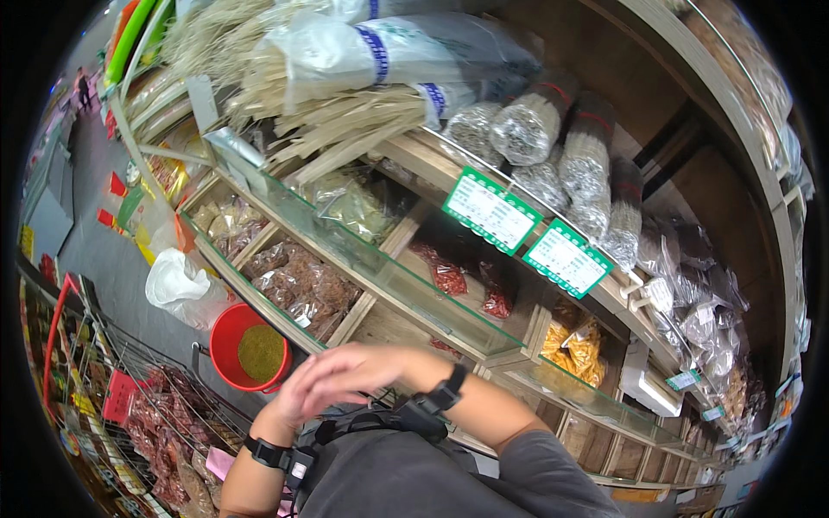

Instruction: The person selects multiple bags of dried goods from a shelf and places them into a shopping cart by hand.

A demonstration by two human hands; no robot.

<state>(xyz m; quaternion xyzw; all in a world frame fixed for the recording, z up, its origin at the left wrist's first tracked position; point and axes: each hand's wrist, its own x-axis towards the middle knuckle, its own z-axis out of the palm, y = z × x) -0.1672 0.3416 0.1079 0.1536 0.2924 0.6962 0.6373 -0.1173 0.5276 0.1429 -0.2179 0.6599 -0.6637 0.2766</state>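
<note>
My right hand (372, 366) and my left hand (289, 405) meet in front of my torso, the right reaching across and overlapping the left. Nothing shows in either hand. The right hand looks flat and slightly blurred; much of the left one's fingers is covered. Black straps with small devices circle both wrists. Just beyond the hands stands a red bucket (223, 359) holding greenish-yellow granules (261, 353). Past my right hand runs a wooden display bin with a glass front (414, 288), holding bagged brown dried goods (304, 285) and small red packets (450, 278).
Bundles of dried noodle strips (350, 120) jut over the upper shelf, beside clear-wrapped rolls (528, 129). Orange-yellow bagged goods (576, 349) fill another bin. On the left, a wire cart (97, 362) and bagged reddish goods (175, 414) border the aisle. A white plastic bag (184, 291) sits beyond the bucket.
</note>
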